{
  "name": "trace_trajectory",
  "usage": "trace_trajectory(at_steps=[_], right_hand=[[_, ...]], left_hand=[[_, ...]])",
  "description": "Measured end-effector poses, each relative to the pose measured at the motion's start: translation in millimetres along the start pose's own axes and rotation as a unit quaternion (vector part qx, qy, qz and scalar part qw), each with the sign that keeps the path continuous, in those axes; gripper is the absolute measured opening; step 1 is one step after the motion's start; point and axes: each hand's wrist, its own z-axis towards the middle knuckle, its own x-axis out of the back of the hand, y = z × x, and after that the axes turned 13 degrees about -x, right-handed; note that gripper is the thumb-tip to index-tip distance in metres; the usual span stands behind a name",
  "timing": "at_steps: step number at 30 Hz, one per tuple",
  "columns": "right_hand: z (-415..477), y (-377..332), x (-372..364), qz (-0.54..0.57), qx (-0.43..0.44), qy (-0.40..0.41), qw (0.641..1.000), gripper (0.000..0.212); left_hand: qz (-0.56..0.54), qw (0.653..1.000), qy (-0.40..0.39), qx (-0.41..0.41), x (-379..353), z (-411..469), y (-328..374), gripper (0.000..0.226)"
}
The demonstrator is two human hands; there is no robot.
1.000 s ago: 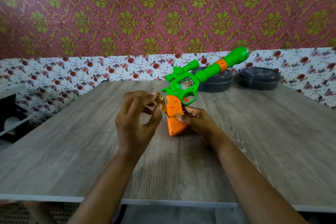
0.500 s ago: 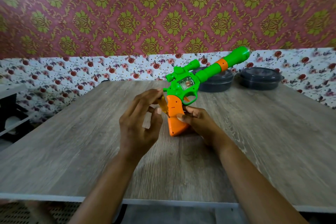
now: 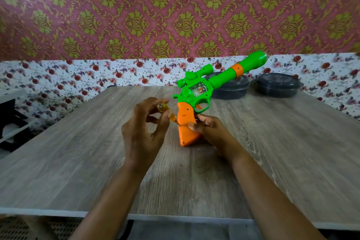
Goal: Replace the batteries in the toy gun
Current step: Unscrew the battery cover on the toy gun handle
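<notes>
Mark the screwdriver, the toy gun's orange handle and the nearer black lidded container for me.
screwdriver [image 3: 169,113]: head view, on its translucent yellow handle beside the left hand's fingertips.
orange handle [image 3: 186,122]: head view, on its side panel.
black lidded container [image 3: 231,88]: head view, on its side wall, behind the barrel.

Two dark lidded containers side by side at the wooden table's far edge.
</notes>
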Motion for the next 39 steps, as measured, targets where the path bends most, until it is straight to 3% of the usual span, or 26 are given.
trace_trajectory(at_steps=[8, 16, 23, 31, 39], right_hand=[[0.9, 0.5, 0.6, -0.004, 0.001, 0.003, 1.000, 0.035], [1.6, 1.3, 0.3, 0.011, 0.005, -0.007, 1.000, 0.036], [1.6, 1.5, 0.0, 0.006, -0.001, -0.007, 1.000, 0.034], [1.9, 1.5, 0.7, -0.003, -0.007, 0.002, 1.000, 0.034], [1.2, 0.6, 0.1, -0.006, 0.000, 0.001, 1.000, 0.034]], left_hand=[[0.033, 0.998, -0.033, -0.041, -1.1, -0.9, -2.2, 0.032], [-0.013, 1.000, 0.003, 0.000, -0.4, -2.4, -3.2, 0.027], [0.005, 0.999, -0.041, -0.016, 0.3, -1.9, -2.9, 0.024], [0.017, 0.998, -0.058, -0.024, -1.2, -2.4, -3.3, 0.038], [0.001, 0.999, -0.024, 0.035, -0.4, -4.9, -4.9, 0.031]])
